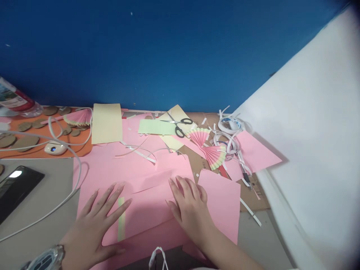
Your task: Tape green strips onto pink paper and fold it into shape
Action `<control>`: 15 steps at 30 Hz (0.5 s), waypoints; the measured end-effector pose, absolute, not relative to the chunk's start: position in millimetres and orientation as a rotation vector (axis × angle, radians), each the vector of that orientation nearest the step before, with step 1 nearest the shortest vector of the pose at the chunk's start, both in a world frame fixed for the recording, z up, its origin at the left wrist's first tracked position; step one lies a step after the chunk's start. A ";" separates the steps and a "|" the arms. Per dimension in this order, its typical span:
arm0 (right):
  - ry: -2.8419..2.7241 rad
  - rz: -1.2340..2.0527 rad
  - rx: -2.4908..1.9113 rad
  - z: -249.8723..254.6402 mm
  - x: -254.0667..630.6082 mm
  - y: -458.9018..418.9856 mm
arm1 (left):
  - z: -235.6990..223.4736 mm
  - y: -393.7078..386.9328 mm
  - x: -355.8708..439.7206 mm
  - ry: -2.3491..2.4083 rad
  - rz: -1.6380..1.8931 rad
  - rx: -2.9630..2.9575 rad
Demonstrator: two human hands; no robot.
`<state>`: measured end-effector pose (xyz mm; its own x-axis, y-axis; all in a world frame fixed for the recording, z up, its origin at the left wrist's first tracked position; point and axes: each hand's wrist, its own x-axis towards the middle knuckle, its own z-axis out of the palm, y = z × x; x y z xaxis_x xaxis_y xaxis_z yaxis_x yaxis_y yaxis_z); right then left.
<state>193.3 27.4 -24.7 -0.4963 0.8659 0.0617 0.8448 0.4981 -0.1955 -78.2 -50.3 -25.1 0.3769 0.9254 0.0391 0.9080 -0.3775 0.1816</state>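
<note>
My left hand [98, 221] lies on pink paper [149, 206] with its fingers spread, beside a thin pale-green strip [121, 219]. On the right part of the same paper rests my right hand [189, 204], fingers slightly bent and apart, holding nothing that I can see. Beyond it lie pleated pink paper fans [215, 155] with yellow-green edges. Scissors [180, 127] with black handles sit across a light-green paper piece [154, 126] and yellow paper. Another pink sheet [222, 202] is to the right of my right hand.
At the right are a tangle of white paper strips [230, 138] and a pen [246, 174]. A black phone [19, 191], a white cable [80, 168] and an orange mat [81, 150] occupy the left, with a bottle [19, 99] behind. A blue wall [168, 56] closes the back.
</note>
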 end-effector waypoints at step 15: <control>-2.559 0.169 -1.507 -24.1 193.9 27.4 | -24.1 -50.6 -77.2 1.681 0.137 2.541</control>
<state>193.9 27.4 -24.1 -0.4766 0.8749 0.0859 0.8560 0.4841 -0.1813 -77.2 -50.6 -24.1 0.3893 0.9208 0.0243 0.9125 -0.3891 0.1258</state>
